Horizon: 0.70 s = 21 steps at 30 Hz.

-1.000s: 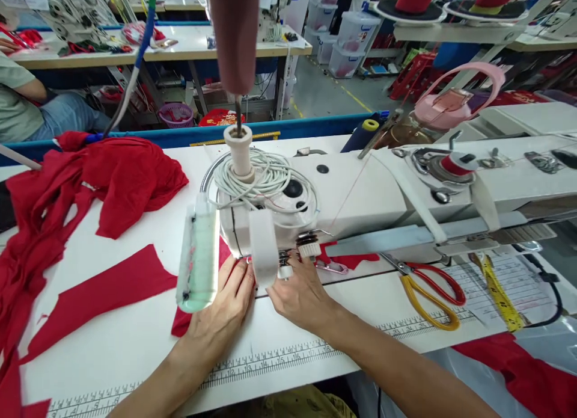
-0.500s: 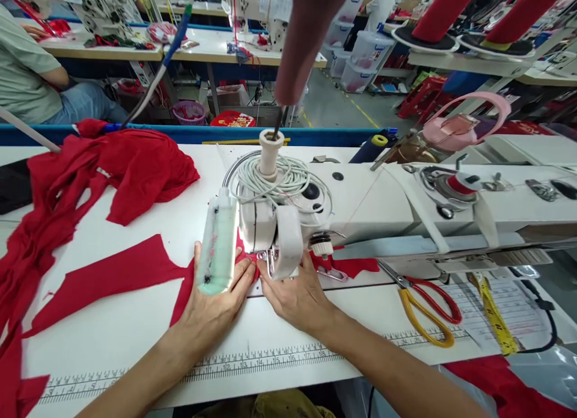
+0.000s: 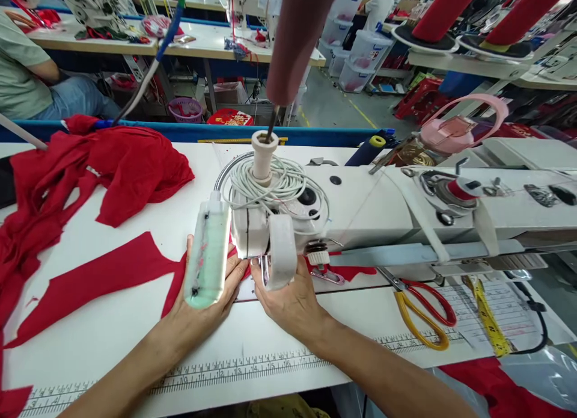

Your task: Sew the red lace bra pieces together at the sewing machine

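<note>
A white sewing machine [image 3: 383,210] lies across the table, with a coil of grey cable [image 3: 274,186] on its head. My left hand [image 3: 201,313] lies flat, fingers spread, on a piece of red cloth [image 3: 112,273] just left of the needle; a pale green lamp [image 3: 205,258] hides part of it. My right hand [image 3: 288,301] rests flat on the table just right of the needle, fingers stretched towards the presser foot [image 3: 265,267], fingertips partly hidden by the machine head.
A heap of red cloth [image 3: 90,165] lies at the left. Scissors with red and yellow handles [image 3: 424,313], a yellow tape measure [image 3: 489,322] and a printed sheet lie at the right. A ruler strip [image 3: 252,367] runs along the table's front edge. Another person [image 3: 31,87] sits far left.
Both hands have drawn slightly towards me and left along with the red cloth; the view has shifted a little. My left hand's fingers have spread flatter on the cloth.
</note>
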Motion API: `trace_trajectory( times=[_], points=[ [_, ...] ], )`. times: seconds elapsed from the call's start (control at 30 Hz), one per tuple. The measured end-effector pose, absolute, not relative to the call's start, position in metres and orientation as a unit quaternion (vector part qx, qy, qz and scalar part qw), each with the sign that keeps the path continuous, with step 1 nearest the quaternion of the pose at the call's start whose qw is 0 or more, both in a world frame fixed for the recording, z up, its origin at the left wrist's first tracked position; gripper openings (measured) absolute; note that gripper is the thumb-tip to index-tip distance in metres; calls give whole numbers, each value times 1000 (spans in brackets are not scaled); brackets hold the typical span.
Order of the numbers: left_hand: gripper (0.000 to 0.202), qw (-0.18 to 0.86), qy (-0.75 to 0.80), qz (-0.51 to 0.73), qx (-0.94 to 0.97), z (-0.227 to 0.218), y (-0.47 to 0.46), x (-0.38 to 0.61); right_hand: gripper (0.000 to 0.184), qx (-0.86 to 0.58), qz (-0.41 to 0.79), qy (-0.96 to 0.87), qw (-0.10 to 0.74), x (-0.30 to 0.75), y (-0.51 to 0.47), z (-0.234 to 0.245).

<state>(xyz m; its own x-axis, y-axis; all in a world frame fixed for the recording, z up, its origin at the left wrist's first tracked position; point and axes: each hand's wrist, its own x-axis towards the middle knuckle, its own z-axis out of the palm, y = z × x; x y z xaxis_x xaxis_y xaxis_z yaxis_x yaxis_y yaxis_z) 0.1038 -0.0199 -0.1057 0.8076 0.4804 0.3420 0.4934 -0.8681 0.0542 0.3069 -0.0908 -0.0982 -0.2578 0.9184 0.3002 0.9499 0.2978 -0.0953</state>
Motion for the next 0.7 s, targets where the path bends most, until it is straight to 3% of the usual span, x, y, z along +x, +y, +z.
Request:
trace_trajectory(
  times=[0.17, 0.3, 0.7],
  points=[
    [44, -3, -249, -186, -950, -103, -16, 105, 23, -579, -122, -790, 160, 312, -92, -104],
    [46, -5, -255, -192, -948, -102, -15, 107, 23, -566, -159, -793, 157, 314, -93, -105],
    [51, -6, -256, -173, -951, -96, -15, 108, 12, -570, -169, -790, 153, 317, -98, -86]
  ],
)
